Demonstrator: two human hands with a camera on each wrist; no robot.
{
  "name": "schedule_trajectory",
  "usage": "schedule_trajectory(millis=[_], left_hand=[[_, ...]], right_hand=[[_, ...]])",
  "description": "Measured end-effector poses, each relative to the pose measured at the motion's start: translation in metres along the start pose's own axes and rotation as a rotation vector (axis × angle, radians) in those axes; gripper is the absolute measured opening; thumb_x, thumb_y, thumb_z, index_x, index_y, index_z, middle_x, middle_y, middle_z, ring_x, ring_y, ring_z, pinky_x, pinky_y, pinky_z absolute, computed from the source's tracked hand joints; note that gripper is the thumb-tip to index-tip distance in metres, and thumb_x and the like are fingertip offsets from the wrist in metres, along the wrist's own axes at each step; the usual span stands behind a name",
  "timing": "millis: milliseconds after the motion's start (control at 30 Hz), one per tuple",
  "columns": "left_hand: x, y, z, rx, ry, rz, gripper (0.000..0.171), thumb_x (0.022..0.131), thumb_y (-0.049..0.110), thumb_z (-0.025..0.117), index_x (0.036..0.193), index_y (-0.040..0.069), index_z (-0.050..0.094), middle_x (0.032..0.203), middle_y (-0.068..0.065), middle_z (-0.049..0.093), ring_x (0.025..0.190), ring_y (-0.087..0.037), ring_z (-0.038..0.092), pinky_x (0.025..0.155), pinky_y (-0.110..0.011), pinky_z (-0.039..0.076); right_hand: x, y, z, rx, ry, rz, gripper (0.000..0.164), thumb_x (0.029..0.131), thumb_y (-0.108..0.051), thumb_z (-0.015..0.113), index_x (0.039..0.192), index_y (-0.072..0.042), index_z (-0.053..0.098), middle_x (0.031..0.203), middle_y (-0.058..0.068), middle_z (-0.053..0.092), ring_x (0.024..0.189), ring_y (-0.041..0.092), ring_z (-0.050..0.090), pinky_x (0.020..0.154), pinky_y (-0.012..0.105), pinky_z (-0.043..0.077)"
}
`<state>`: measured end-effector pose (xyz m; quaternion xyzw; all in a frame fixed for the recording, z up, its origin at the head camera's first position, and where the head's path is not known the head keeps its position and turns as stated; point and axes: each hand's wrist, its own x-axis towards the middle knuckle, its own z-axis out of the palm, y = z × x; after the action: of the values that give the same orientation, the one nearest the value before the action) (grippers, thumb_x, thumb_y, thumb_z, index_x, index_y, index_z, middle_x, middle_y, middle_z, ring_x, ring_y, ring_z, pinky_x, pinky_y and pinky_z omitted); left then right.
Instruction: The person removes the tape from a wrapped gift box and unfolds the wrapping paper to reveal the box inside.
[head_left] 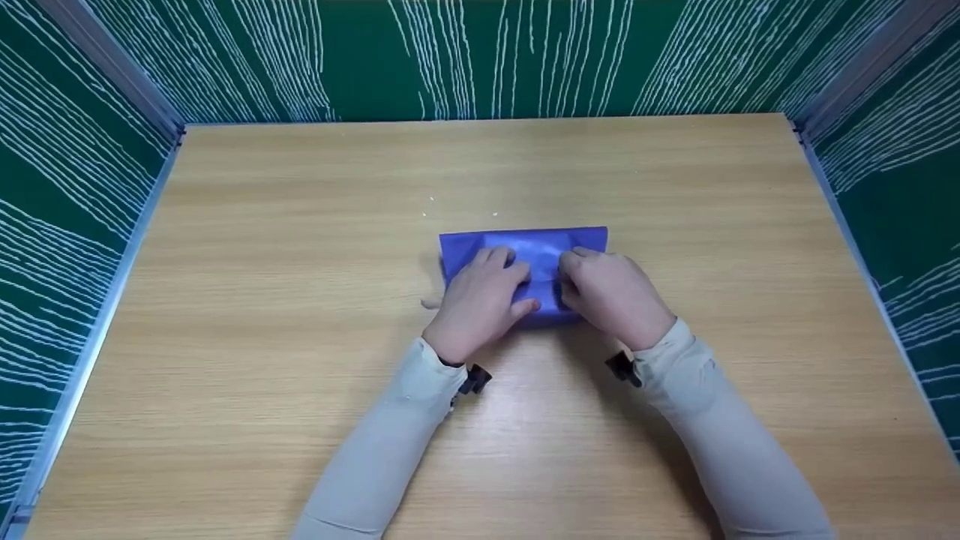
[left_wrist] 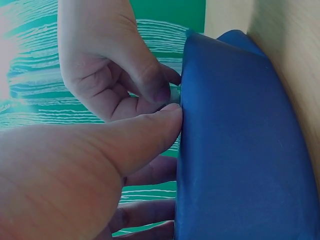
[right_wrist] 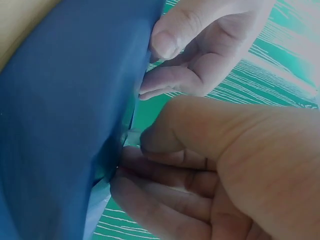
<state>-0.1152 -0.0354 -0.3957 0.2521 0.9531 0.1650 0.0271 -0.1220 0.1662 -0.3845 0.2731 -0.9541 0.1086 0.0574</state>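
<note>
A blue-purple package (head_left: 540, 240), flat-topped with smooth, shiny sheet-like sides, lies on the table in front of both hands. My left hand (head_left: 484, 300) rests on its top, fingers spread and thumb pressing near the front edge. On the right part of the package, my right hand (head_left: 611, 296) has its fingers curled. In the right wrist view, its thumb and finger pinch a small clear strip (right_wrist: 134, 137) that looks like tape, at the package's surface. A loose flap (right_wrist: 100, 195) of the sheet shows just below those fingers. The fingertips partly hide the strip.
The wooden table (head_left: 300, 225) extends around the package, bounded by green panels with white streaks (head_left: 480, 60). Several tiny white specks (head_left: 495, 214) lie behind the package. A small pale piece (head_left: 430, 304) pokes out left of the left hand; its kind is unclear.
</note>
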Motion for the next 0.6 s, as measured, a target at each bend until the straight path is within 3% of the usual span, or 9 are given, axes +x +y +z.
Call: schedule_trajectory(millis=[200, 367, 600], left_hand=[[-0.0009, 0.0002, -0.0011, -0.01, -0.009, -0.002, 0.035, 0.098, 0.044, 0.07, 0.113, 0.013, 0.068, 0.136, -0.011, 0.057, 0.122, -0.029, 0.051, 0.1, -0.043, 0.05], [-0.0012, 0.0004, -0.0017, -0.007, -0.009, -0.003, 0.035, 0.098, 0.045, 0.07, 0.11, 0.013, 0.067, 0.135, -0.01, 0.057, 0.121, -0.029, 0.052, 0.098, -0.043, 0.05], [-0.0006, 0.0, -0.0004, -0.009, -0.006, -0.001, 0.035, 0.097, 0.044, 0.071, 0.111, 0.013, 0.067, 0.137, -0.012, 0.057, 0.122, -0.03, 0.052, 0.1, -0.045, 0.05]], right_hand=[[-0.0019, 0.0005, -0.0016, 0.041, -0.016, -0.011, 0.014, 0.088, -0.006, 0.072, 0.083, -0.002, 0.06, 0.073, 0.007, 0.056, 0.058, 0.021, 0.054, 0.053, 0.038, 0.05], [-0.006, -0.0006, -0.0027, 0.069, -0.028, 0.002, 0.023, 0.088, -0.015, 0.078, 0.094, -0.001, 0.061, 0.078, 0.007, 0.057, 0.061, 0.023, 0.056, 0.056, 0.04, 0.051], [-0.0046, -0.006, -0.0028, 0.053, -0.029, 0.042, 0.018, 0.09, -0.012, 0.079, 0.087, -0.001, 0.064, 0.076, 0.009, 0.059, 0.062, 0.024, 0.058, 0.057, 0.041, 0.053]])
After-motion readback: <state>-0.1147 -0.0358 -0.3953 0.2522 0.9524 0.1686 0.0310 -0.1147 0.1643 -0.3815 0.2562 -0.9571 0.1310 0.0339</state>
